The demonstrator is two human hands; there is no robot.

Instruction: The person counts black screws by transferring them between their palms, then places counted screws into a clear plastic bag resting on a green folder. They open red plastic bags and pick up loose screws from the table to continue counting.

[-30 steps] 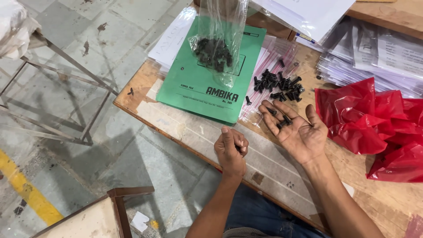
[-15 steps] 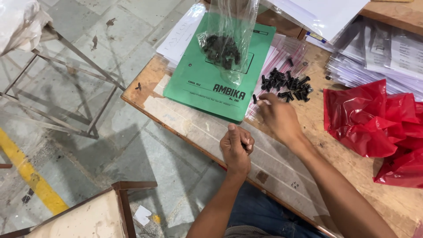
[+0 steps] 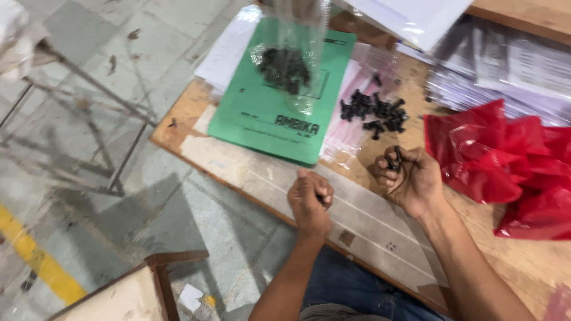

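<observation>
Where the wooden table meets the person's lap, the left hand rests just inside the near edge, curled into a tight fist; what it encloses, if anything, cannot be told. The right hand lies a little farther in and to the right of the left one, fingers bent inward into a loose cup around a few small black screws that show between thumb and fingers. Both hands sit on a pale strip of sheeting that runs along the table's near edge.

Just beyond the right hand, toward the table's middle, a loose heap of the same black screws lies scattered on flat clear plastic pouches. To the left of that heap lies a green rectangular booklet with a line of dark printing near its lower edge. Above the booklet hangs a clear plastic bag, upright, with a dark clump of screws gathered in its bottom; its top is cut off by the frame. White sheets poke out from under the booklet's far left side.

To the right of the heap, a crumpled red plastic bag spreads across the table's right part. Farther back, stacks of clear sleeves holding printed grey-white sheets lie behind the red bag, and a white sheet in glossy wrap sits at the far edge.
</observation>
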